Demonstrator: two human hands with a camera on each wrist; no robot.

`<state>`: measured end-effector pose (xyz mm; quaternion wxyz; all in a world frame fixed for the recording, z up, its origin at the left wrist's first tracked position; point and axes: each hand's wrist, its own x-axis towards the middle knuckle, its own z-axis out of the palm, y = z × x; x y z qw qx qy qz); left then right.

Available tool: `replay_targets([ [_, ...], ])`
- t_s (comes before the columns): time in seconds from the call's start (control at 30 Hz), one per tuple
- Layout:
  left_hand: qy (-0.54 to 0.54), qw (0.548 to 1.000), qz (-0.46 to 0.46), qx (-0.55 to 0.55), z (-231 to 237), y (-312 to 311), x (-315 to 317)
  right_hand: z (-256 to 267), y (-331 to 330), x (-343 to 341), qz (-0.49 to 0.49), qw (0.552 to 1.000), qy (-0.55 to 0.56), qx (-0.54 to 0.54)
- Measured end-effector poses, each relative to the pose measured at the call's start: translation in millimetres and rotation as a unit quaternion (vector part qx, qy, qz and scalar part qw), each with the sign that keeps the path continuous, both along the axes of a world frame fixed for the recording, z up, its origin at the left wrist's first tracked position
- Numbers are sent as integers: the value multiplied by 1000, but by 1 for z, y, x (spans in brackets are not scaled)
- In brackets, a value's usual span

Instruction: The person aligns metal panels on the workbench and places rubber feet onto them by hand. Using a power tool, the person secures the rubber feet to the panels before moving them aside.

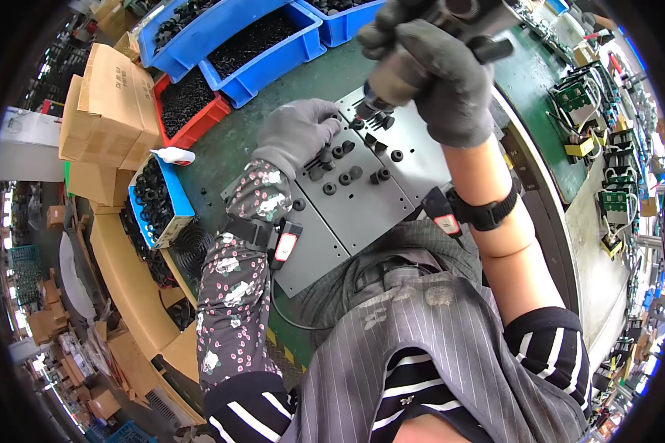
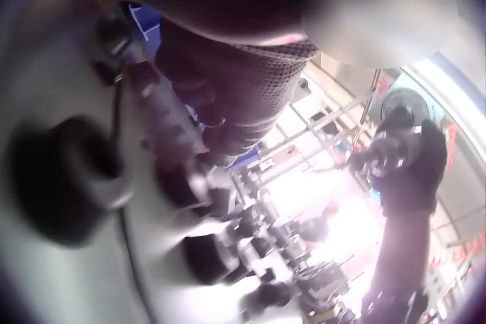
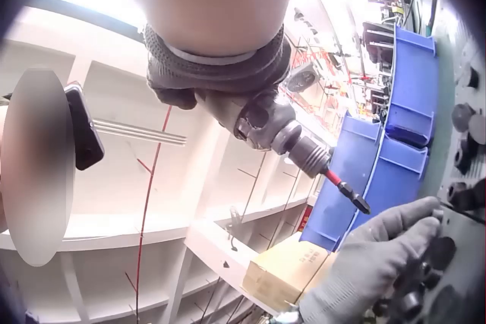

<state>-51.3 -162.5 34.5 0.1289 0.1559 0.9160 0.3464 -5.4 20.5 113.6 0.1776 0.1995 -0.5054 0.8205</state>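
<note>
Grey metal panels [image 1: 358,214] lie side by side on the bench, with several small black rubber feet [image 1: 345,179] standing on them. My gloved left hand [image 1: 299,133] reaches over the far left part of the panels, thumb and forefinger pinching a small black foot at their tips, mostly hidden by the glove. The gloved right hand [image 1: 447,77] grips a power screwdriver [image 1: 391,81] above the panels' far edge. In the right wrist view, its red-banded bit [image 3: 345,189] points toward the left hand [image 3: 372,259], apart from the fingertips.
Blue bins [image 1: 262,55] and a red bin [image 1: 192,111] full of small black parts stand at the back left. Nearby are a cardboard box [image 1: 114,107], a white bottle [image 1: 174,156] and a blue-and-white box [image 1: 159,203] of black parts. Circuit boards [image 1: 580,100] line the right.
</note>
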Motion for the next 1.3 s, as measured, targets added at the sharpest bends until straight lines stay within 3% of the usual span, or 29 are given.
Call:
replay_targets([
  [0.03,-40,999,23,0,10,2,0,-4,9,4,1,1000,24,14],
  [0.07,-13,998,27,46,14,-3,-2,-10,18,5,13,998,48,23],
  [0.1,-13,999,29,43,20,-9,-5,-10,19,10,19,1000,14,-15],
  [0.17,-83,955,93,268,31,-23,-8,-10,25,19,-2,1000,6,-23],
  [0.2,-82,956,94,265,32,-33,-9,-8,25,23,3,999,0,-36],
  [0.23,-212,870,133,426,34,-43,-7,-9,27,24,4,999,1,-39],
  [0.27,-331,738,165,565,34,-50,-4,-12,30,24,7,999,5,-37],
  [0.3,-330,740,165,563,32,-55,3,-15,31,25,11,999,9,-35],
  [0.37,-404,667,140,609,29,-65,23,-15,28,28,-2,999,13,-34],
  [0.4,-421,653,139,614,32,-66,37,-13,23,30,-10,999,-16,-49],
  [0.63,-408,625,124,654,8,-83,95,-18,-10,10,-13,994,-55,-97],
  [0.67,-423,596,147,666,3,-87,100,-26,-14,2,-10,995,-47,-89],
  [0.8,-416,576,223,667,0,-91,113,-33,-35,-13,5,996,-52,-77],
  [0.87,-435,516,157,721,-14,-98,116,-34,-41,-19,11,996,-59,-68],
  [0.97,-456,476,121,742,-23,-100,120,-43,-45,-29,34,999,-15,-7],
  [1.03,-455,480,133,739,-22,-97,124,-36,-49,-20,-23,996,-49,68],
  [1.23,-445,495,159,729,-19,-89,130,-38,-50,-19,-17,997,-28,67],
  [1.3,-443,493,157,733,-13,-86,132,-33,-49,-16,-9,1000,9,19],
])
